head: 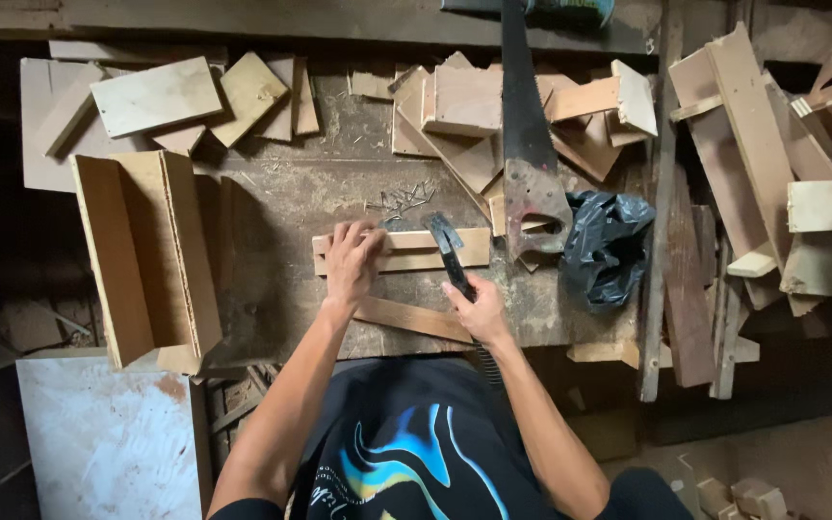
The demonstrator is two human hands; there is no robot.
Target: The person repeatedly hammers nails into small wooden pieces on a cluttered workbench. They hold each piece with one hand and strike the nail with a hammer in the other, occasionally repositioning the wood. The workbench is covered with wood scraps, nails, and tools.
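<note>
My left hand [352, 262] presses flat on the left part of two stacked wooden strips [416, 250] lying across the worn bench top [291, 202]. My right hand [479, 313] grips the handle of a dark claw hammer [448, 243], whose head rests over the strips' right half. Another loose wooden strip [414, 319] lies slanted under my wrists, near the bench's front edge. A small heap of nails [402, 199] sits just beyond the strips.
A handsaw [530, 154] lies across offcuts at the back right, beside a black plastic bag [607, 246]. An open particle-board box [146, 255] stands at left. Board scraps [161, 96] line the back; wooden frames [772, 173] are piled at right. A white panel [108, 438] leans below.
</note>
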